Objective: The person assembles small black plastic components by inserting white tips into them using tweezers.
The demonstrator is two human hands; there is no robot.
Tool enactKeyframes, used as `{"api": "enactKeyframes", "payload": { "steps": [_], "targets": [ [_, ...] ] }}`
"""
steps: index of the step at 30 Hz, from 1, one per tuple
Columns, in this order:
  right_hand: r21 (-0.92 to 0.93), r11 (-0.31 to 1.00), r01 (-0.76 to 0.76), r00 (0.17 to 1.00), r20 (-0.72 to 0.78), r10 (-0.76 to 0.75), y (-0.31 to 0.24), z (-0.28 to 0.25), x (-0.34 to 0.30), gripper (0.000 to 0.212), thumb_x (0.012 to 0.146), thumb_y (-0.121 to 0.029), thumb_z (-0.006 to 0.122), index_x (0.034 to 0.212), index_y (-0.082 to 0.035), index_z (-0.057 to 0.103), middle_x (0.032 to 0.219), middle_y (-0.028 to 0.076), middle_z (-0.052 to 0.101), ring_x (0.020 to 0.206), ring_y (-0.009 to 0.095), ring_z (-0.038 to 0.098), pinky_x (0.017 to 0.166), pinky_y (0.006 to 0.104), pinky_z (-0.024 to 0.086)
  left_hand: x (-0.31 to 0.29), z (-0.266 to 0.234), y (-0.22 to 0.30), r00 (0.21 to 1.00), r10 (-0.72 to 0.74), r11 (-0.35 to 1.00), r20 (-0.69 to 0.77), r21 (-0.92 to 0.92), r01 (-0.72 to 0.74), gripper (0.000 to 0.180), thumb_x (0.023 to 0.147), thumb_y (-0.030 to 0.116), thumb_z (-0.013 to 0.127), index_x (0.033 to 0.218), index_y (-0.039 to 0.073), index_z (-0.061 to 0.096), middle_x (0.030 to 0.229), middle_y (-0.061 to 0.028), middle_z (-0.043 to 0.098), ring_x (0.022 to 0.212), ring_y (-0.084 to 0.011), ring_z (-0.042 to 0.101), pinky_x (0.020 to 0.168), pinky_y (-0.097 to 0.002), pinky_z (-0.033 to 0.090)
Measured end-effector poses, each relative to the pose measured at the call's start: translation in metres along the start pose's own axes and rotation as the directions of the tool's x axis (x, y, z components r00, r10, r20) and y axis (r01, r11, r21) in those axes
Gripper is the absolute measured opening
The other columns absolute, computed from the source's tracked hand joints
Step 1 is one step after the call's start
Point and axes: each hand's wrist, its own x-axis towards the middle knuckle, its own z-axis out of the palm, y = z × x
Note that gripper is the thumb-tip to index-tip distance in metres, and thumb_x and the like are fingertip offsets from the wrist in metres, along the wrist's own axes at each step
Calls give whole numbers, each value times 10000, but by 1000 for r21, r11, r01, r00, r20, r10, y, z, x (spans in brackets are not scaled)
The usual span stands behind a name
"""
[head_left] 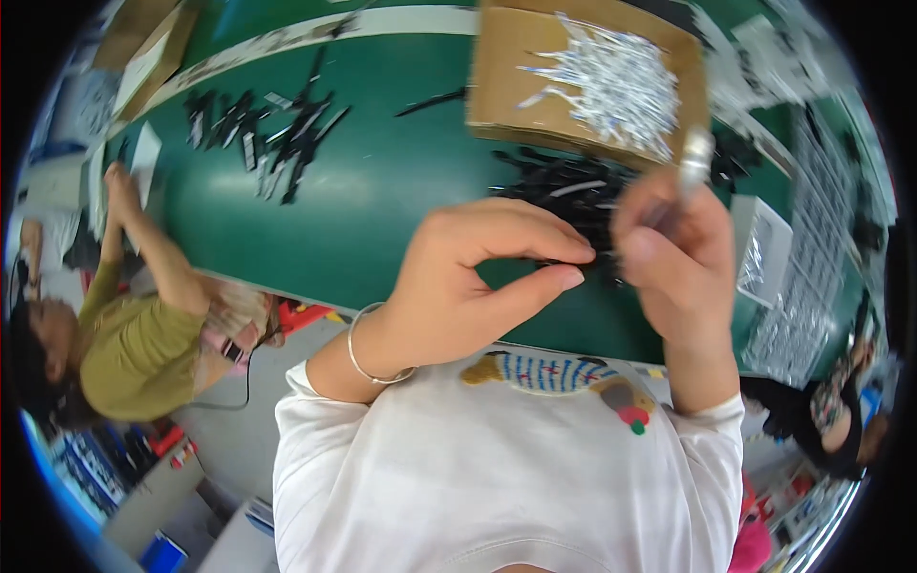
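Note:
My left hand (pixel 478 277) is closed in a pinch over the table, thumb and forefinger nearly meeting. A dark sliver shows at its fingertips, too small to name. My right hand (pixel 683 258) is beside it, curled closed and smeared by motion. From its top sticks a blurred silver-white rod-shaped object (pixel 698 158); its kind cannot be made out. Behind both hands lies a heap of thin black strip-like pieces (pixel 564 181). Past the heap stands an open cardboard box (pixel 516 67) that holds a pile of thin white strips (pixel 621 86).
More black strips (pixel 287 143) lie scattered on the green table (pixel 382 162) at left. A white box (pixel 762 248) with clear wrapping and transparent trays (pixel 812 239) are at right. A person in an olive top (pixel 143 353) sits at left; another person (pixel 831 420) is at far right.

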Motion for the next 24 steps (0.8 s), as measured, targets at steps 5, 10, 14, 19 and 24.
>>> {"api": "enactKeyframes", "payload": {
  "steps": [5,10,14,19,24],
  "targets": [
    [-479,876,-52,974,-217,-61,4,-43,-24,120,782,54,625,864,3,554,809,43,561,613,86,529,557,201,443,-50,-75,-35,841,257,608,-476,756,242,137,733,37,693,863,-1,676,863,-116,673,808,-232,634,753,-307,478],
    [-965,262,17,959,-59,-278,17,-57,-23,127,735,22,691,832,12,610,796,14,517,501,41,307,441,201,240,-75,-144,-47,732,364,308,-575,816,489,158,722,125,712,855,44,691,817,-95,646,825,-272,568,751,-354,442],
    [-993,104,51,943,14,-331,16,-52,-22,119,730,15,692,831,-4,632,826,23,527,508,55,316,438,212,233,-66,-152,-53,753,339,293,-564,824,485,139,721,117,705,824,26,682,752,-111,628,732,-285,580,682,-365,464],
    [-996,84,28,937,-3,-348,10,-61,-32,63,754,28,652,801,0,621,776,30,537,506,55,320,433,216,231,-66,-150,-38,795,301,357,-527,835,418,132,763,67,685,868,-12,676,744,-105,659,587,-176,611,565,-265,475],
    [-985,113,130,925,80,-371,-5,-48,-22,83,740,36,652,809,-2,628,768,40,561,536,75,411,440,206,258,-41,-133,-6,791,-168,938,-589,151,311,128,802,54,653,884,-43,664,738,-68,650,613,-130,612,558,-233,500]
  ]
}}
